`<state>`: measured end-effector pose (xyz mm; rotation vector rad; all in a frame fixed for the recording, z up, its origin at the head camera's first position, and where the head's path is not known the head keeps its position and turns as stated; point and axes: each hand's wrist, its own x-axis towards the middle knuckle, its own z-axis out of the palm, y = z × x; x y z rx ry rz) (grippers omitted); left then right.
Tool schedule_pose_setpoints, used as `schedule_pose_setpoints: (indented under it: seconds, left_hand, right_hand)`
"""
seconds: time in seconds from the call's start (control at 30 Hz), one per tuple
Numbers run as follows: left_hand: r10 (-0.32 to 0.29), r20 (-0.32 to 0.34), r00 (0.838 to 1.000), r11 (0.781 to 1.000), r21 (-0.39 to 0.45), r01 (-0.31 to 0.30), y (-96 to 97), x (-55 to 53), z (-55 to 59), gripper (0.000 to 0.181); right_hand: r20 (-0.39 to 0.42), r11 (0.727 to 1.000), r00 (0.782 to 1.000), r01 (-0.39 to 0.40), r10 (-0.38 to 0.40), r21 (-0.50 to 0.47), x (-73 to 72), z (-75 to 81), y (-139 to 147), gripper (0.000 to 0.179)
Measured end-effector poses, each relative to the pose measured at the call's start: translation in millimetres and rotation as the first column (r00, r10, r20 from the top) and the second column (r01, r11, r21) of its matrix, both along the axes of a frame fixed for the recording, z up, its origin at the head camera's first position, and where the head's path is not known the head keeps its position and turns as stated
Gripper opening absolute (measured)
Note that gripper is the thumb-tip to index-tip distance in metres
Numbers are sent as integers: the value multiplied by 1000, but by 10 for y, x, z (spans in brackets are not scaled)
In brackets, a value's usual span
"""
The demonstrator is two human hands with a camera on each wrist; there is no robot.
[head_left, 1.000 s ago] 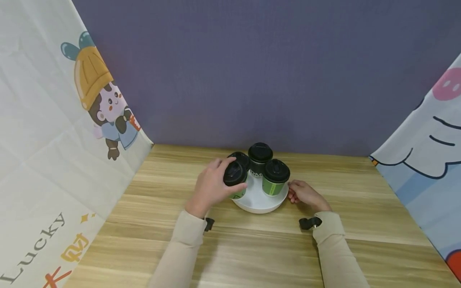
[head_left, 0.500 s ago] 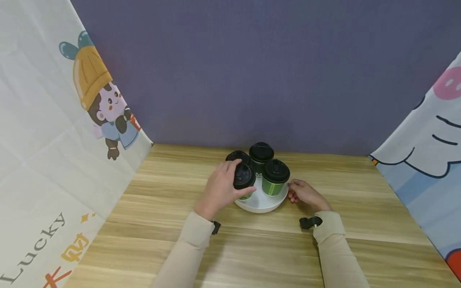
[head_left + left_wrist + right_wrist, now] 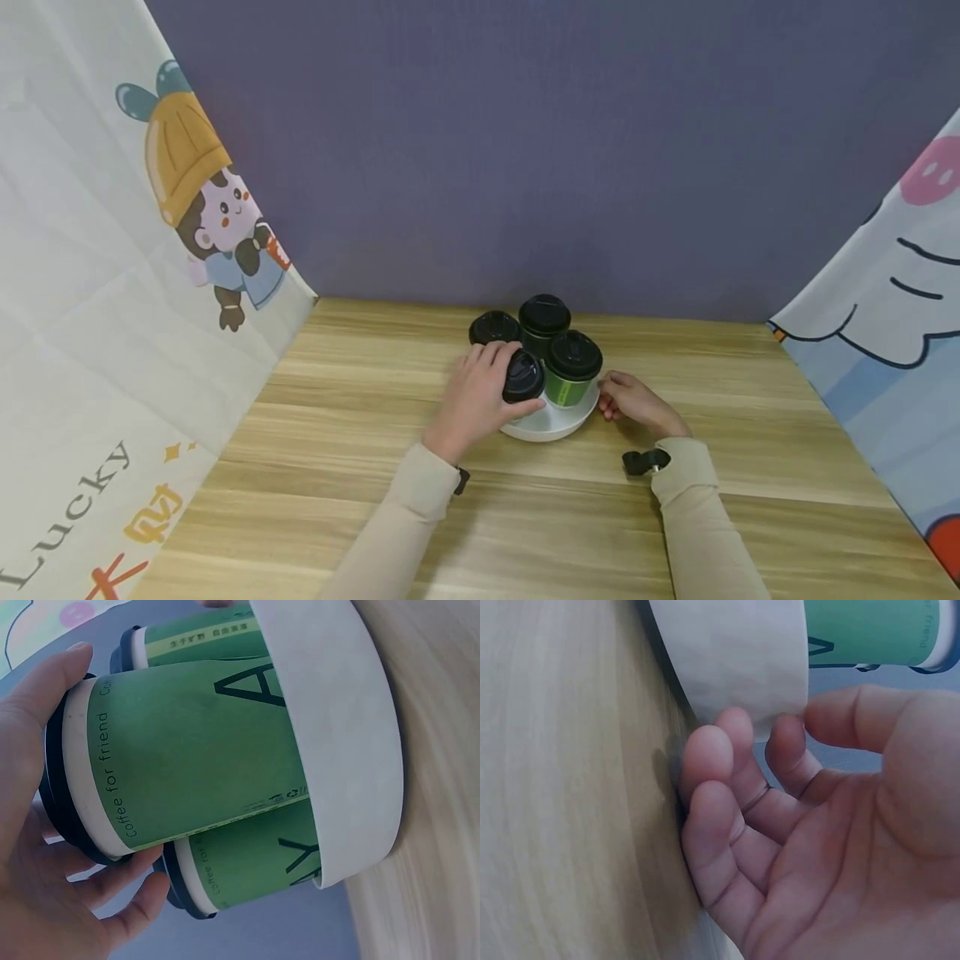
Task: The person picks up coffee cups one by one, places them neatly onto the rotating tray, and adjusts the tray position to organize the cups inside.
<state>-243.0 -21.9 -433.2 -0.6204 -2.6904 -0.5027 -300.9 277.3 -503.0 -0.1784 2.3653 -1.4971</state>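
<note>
My left hand (image 3: 476, 400) grips a green paper coffee cup (image 3: 195, 750) by its black lid, fingers on the far side and thumb on the near side. The cup's base is hidden behind the wall of a round white tray (image 3: 545, 431). Three more lidded cups stand in the tray: one at the right (image 3: 567, 388), a dark-lidded cup at the back (image 3: 544, 317), and a partly covered cup at the left (image 3: 494, 326). At the tray's right side, my right hand (image 3: 636, 403) pinches its rim between thumb and forefinger, the other fingers curled beside the wall (image 3: 742, 667).
The tray sits on a wood-grain table (image 3: 525, 517). A dark purple-grey panel (image 3: 555, 167) rises behind it. Printed white cloths hang at the left (image 3: 90, 250) and right (image 3: 892, 333). Both wrists wear black straps.
My left hand has moved the gripped cup to the right along the tray's front, closer to the right-hand cup. The right hand has stayed at the rim.
</note>
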Motion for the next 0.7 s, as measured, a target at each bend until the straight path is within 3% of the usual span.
schedule_pose_setpoints:
  seconds: [0.47,0.7]
  left_hand:
    - [0,4,1000,1000,-8,0,107,14,-63,92]
    - [-21,5,1000,999,-36,21,150,30,-119,82]
  right_hand:
    - [-3,999,1000,2,-2,37,-6,-4,26,25]
    - [-6,1000,1000,-5,6,20,6,-9,30,25]
